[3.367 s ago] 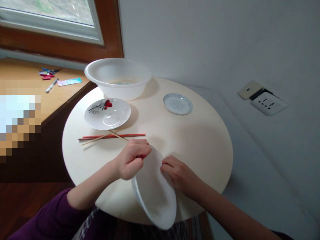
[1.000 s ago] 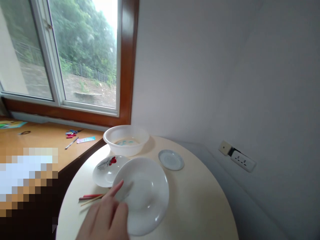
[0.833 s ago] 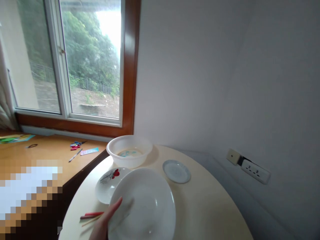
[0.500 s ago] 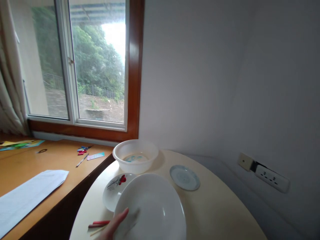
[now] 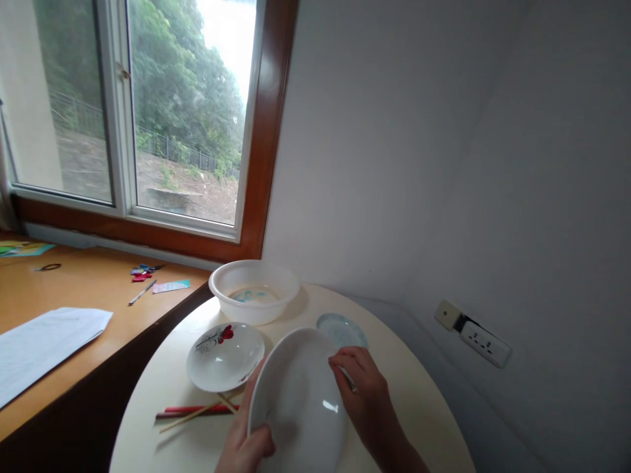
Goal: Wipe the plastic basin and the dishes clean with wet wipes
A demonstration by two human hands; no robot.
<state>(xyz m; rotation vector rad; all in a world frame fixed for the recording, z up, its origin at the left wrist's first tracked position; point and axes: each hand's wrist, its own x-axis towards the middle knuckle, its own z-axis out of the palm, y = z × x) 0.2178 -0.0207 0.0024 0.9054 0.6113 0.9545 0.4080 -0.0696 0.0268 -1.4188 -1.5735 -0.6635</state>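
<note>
Since the frame half a second ago, the white dish (image 5: 300, 387) has turned from lying open and face up to standing steeply tilted, and the right hand (image 5: 362, 387), out of view then, has come in against its right edge. The dish is on the near side of the basin (image 5: 252, 314), a little to its right, and now looks steadied from two sides, which I judge gives firmer control than one hand could. The left hand (image 5: 249, 437) holds the dish's left side, thumb lapped over the inner face and fingers behind; that grip is closed on it. The right grip is narrow, fingers bunched at the opposite edge, but whether it pinches the rim or some small pale thing I cannot tell. Also different: the flowered bowl (image 5: 224, 361), just in front of the basin, was partly covered and now shows almost whole, while more of the crossed chopsticks (image 5: 197, 413), farther in front of the basin, has come into sight. The saucer (image 5: 340, 326), right of the basin on the tabletop (image 5: 409, 374), showed whole and now has its near edge hidden.
</note>
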